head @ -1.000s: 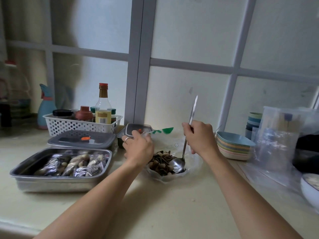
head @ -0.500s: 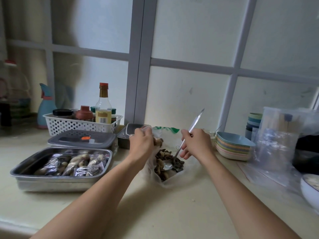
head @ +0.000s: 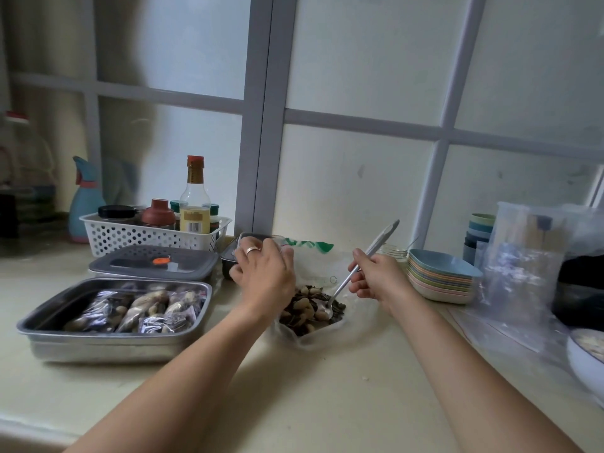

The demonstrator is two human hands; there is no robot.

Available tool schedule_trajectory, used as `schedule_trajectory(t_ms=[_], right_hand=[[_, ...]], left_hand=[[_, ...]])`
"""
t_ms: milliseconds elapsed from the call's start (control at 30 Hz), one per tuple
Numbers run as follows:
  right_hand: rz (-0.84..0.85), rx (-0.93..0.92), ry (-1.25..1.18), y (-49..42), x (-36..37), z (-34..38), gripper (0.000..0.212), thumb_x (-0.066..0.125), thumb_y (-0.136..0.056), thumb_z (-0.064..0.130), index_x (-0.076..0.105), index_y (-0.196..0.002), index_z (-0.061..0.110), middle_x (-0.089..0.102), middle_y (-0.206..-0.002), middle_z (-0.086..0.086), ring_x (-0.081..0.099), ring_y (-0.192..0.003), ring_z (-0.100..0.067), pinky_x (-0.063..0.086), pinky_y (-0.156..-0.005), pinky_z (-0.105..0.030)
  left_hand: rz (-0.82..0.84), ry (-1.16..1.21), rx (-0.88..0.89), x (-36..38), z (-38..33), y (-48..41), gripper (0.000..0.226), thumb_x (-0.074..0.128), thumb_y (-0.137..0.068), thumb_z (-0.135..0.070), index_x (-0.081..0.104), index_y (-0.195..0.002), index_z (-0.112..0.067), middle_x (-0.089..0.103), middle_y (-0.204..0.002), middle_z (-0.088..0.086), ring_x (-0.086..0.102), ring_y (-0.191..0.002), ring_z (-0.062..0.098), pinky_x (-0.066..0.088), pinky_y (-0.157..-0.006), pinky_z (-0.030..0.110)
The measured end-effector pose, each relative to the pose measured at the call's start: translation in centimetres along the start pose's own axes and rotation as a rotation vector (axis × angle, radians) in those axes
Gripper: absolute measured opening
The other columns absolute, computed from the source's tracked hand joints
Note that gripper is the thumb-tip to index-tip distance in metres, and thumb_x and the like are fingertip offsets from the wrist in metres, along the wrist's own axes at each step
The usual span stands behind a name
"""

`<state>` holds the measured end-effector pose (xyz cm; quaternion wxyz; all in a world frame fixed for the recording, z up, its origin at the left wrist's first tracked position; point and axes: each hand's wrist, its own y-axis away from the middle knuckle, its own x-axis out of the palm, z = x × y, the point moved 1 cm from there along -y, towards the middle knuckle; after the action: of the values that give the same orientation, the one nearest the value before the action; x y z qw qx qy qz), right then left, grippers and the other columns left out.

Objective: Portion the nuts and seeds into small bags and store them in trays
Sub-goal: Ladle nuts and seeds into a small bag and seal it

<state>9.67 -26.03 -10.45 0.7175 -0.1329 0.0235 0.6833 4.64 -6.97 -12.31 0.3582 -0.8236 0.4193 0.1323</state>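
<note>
A clear plastic bag (head: 318, 266) with a green strip lies on the counter, and a heap of nuts and seeds (head: 307, 310) fills its near end. My left hand (head: 263, 273) grips the bag's left edge just above the heap. My right hand (head: 376, 277) holds a long metal spoon (head: 358, 268) by its handle, with the bowl resting among the nuts. To the left stands a steel tray (head: 98, 335) holding several small filled bags (head: 140, 308).
Behind the tray sit a lidded grey container (head: 153, 263) and a white basket (head: 147, 235) of bottles. A stack of pastel plates (head: 441, 276) and clear bags (head: 523, 266) stand at the right. A white bowl (head: 585, 361) is at the right edge.
The spoon went from upright to slanted, its bowl now dug into the nuts. My right hand has dropped lower and moved right. My left hand has shifted slightly along the bag's edge.
</note>
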Motion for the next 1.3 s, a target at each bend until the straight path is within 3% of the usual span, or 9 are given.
schedule_trajectory(t_ms=[100, 300, 500, 567, 667, 800, 900, 1133, 1300], right_hand=[[-0.051, -0.006, 0.015, 0.0, -0.4, 0.1, 0.036, 0.051, -0.108, 0.031, 0.065, -0.091, 0.002, 0.057, -0.062, -0.007, 0.057, -0.046, -0.016, 0.046, -0.044, -0.023], [-0.231, -0.085, 0.135, -0.4, -1.5, 0.3, 0.040, 0.048, -0.105, 0.036, 0.067, -0.086, 0.006, 0.059, -0.059, -0.005, 0.054, -0.048, -0.019, 0.043, -0.050, -0.029], [-0.371, -0.114, 0.110, -0.8, -2.1, 0.5, 0.043, 0.049, -0.105, 0.038, 0.067, -0.079, 0.008, 0.061, -0.062, -0.007, 0.052, -0.044, -0.019, 0.041, -0.045, -0.026], [-0.394, -0.123, 0.113, -0.9, -2.3, 0.6, 0.045, 0.049, -0.105, 0.039, 0.067, -0.078, 0.009, 0.061, -0.063, -0.007, 0.053, -0.046, -0.020, 0.042, -0.046, -0.026], [-0.397, -0.119, 0.110, -1.0, -2.4, 0.6, 0.045, 0.049, -0.105, 0.039, 0.068, -0.079, 0.008, 0.063, -0.065, -0.006, 0.055, -0.051, -0.021, 0.042, -0.045, -0.025], [-0.402, -0.126, 0.119, -1.0, -2.4, 0.6, 0.042, 0.049, -0.104, 0.036, 0.067, -0.079, 0.007, 0.062, -0.065, -0.007, 0.055, -0.049, -0.022, 0.043, -0.044, -0.026], [-0.429, -0.142, 0.128, -0.8, -2.5, 0.9, 0.042, 0.049, -0.104, 0.036, 0.066, -0.077, 0.009, 0.064, -0.066, -0.007, 0.058, -0.051, -0.023, 0.042, -0.042, -0.023], [-0.462, -0.142, 0.124, -0.7, -2.8, 1.1, 0.043, 0.047, -0.104, 0.037, 0.067, -0.076, 0.011, 0.070, -0.076, -0.009, 0.065, -0.063, -0.028, 0.044, -0.044, -0.026], [-0.487, -0.160, 0.144, -0.8, -2.6, 1.2, 0.043, 0.047, -0.102, 0.036, 0.067, -0.073, 0.012, 0.069, -0.071, -0.006, 0.068, -0.071, -0.034, 0.060, -0.072, -0.048]], left_hand=[[-0.049, -0.069, 0.092, -0.1, 0.0, -0.1, 0.026, 0.029, -0.108, -0.036, 0.048, -0.113, -0.018, 0.025, -0.134, 0.007, 0.017, -0.124, 0.020, 0.020, -0.104, 0.047], [0.146, -0.255, 0.258, 0.6, -0.1, 0.4, 0.035, 0.027, -0.108, -0.045, 0.047, -0.131, -0.028, 0.050, -0.129, 0.012, 0.040, -0.123, 0.028, 0.028, -0.098, 0.044], [0.243, -0.170, 0.369, 0.5, -0.6, 0.8, 0.027, 0.025, -0.109, -0.036, 0.048, -0.120, -0.025, 0.070, -0.083, -0.005, 0.061, -0.099, 0.018, 0.031, -0.100, 0.045], [0.284, -0.027, 0.335, 0.5, -0.9, 0.9, 0.026, 0.038, -0.108, -0.028, 0.046, -0.130, -0.019, 0.069, -0.080, -0.007, 0.063, -0.094, 0.016, 0.037, -0.100, 0.037], [0.283, 0.189, 0.235, 0.1, -1.0, 0.9, 0.042, 0.060, -0.101, -0.023, 0.043, -0.138, -0.015, 0.064, -0.087, -0.010, 0.061, -0.085, 0.003, 0.042, -0.072, 0.010], [0.196, 0.353, 0.150, -0.6, -0.6, 0.4, 0.054, 0.073, -0.091, -0.016, 0.045, -0.138, -0.014, 0.068, -0.098, -0.008, 0.066, -0.084, -0.002, 0.051, -0.078, 0.017], [0.198, 0.346, 0.143, -0.5, -0.2, 0.0, 0.061, 0.077, -0.086, -0.014, 0.044, -0.137, -0.017, 0.069, -0.108, -0.001, 0.071, -0.088, 0.011, 0.059, -0.085, 0.034], [0.417, 0.381, 0.013, 0.8, 0.1, 0.7, 0.082, 0.087, -0.081, -0.020, 0.035, -0.144, -0.015, 0.056, -0.078, -0.003, 0.057, -0.066, 0.009, 0.047, -0.055, 0.016], [0.498, 0.247, 0.032, 0.9, 0.0, 0.7, 0.042, 0.085, -0.082, -0.033, 0.057, -0.105, -0.012, 0.061, -0.079, -0.004, 0.057, -0.064, 0.007, 0.045, -0.054, 0.015]])
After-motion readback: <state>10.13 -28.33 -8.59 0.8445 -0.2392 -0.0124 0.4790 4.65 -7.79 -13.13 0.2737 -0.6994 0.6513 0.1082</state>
